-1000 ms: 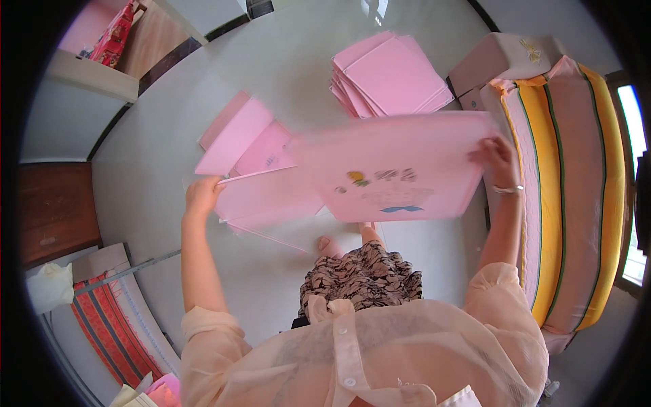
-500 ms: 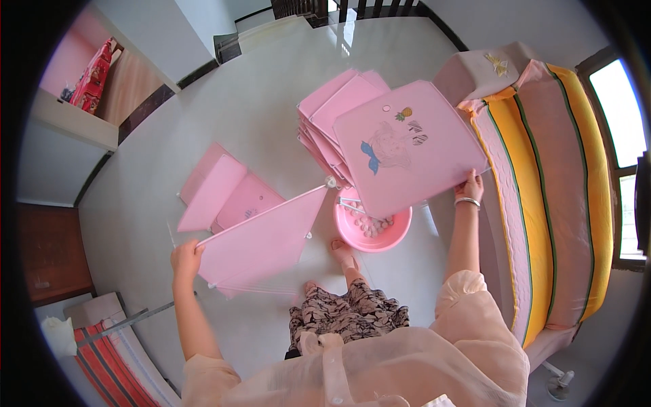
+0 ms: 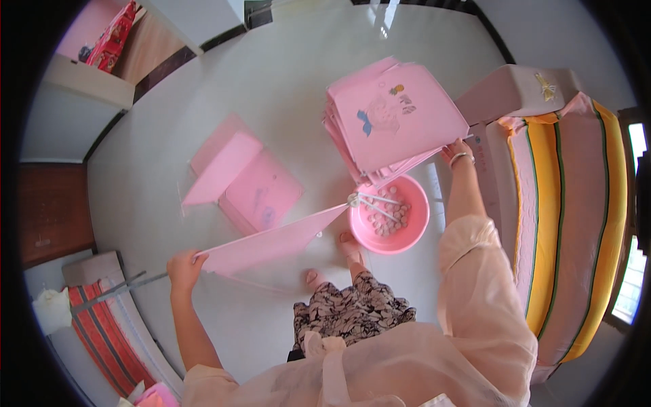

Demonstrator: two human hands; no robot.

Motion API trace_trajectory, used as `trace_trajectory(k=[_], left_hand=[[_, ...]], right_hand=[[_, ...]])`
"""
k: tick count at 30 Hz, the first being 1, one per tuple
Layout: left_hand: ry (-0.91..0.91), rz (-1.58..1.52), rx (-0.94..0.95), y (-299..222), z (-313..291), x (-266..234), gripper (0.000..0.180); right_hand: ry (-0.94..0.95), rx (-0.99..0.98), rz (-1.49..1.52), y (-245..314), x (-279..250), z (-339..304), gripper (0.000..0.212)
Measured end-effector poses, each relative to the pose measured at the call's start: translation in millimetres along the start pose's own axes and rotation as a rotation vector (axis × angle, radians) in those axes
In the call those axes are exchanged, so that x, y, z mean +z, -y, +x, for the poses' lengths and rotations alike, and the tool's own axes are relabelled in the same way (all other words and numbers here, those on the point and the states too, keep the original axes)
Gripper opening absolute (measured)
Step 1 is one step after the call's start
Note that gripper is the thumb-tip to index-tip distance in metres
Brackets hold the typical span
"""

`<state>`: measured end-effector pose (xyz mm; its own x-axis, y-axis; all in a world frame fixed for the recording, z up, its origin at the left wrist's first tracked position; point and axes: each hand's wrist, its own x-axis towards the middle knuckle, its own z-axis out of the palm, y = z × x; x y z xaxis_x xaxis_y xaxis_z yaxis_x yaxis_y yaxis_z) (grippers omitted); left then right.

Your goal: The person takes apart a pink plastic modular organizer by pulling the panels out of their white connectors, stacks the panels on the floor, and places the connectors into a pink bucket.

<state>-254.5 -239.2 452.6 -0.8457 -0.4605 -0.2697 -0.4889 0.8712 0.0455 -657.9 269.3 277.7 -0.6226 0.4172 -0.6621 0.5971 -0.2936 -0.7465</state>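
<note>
a person seen from above stands on a glossy pale grey floor [image 3: 291, 81], arms stretched out to both sides. the left hand [image 3: 184, 270] pinches the corner of a flat, thin pink panel [image 3: 274, 245], which hangs slanted in front of the person's legs, seen nearly edge-on. at the panel's far corner is a small round white connector [image 3: 352, 199], which overlaps the basin's rim in the view. the right hand [image 3: 458, 150], with a silver bangle [image 3: 462, 157] at its wrist, pinches the near right corner of a square pink panel printed with a pineapple and a blue bow-like shape [image 3: 385, 117]. this printed panel lies on top of an uneven stack of pink panels [image 3: 339, 144]. just below the stack is a round pink plastic basin [image 3: 420, 220], holding many small pale round pieces [image 3: 395, 218] and a few thin white rods [image 3: 377, 198]. to the left, more pink panels [image 3: 261, 193] stand at an angle on the floor. along the right runs a long sofa with a pink and yellow striped cover [image 3: 542, 203].
</note>
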Motion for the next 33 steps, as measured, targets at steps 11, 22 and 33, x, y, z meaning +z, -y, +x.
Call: trace_trajectory(k=[11,22,33], left_hand=[[-0.068,-0.091,0.003,-6.4,-24.6,-7.5,0.015],[0.225,0.004,0.093,-28.6,-69.3,47.9,0.023],[0.049,-0.088,0.378,-52.5,-87.0,147.0,0.012]], right_hand=[[1.408,-0.388,-1.569,-131.7,44.0,-194.1,0.038],[0.75,-0.572,-1.291,-195.0,27.7,-310.2,0.035],[0.951,0.684,-0.292,-262.3,-0.6,-327.1,0.026]])
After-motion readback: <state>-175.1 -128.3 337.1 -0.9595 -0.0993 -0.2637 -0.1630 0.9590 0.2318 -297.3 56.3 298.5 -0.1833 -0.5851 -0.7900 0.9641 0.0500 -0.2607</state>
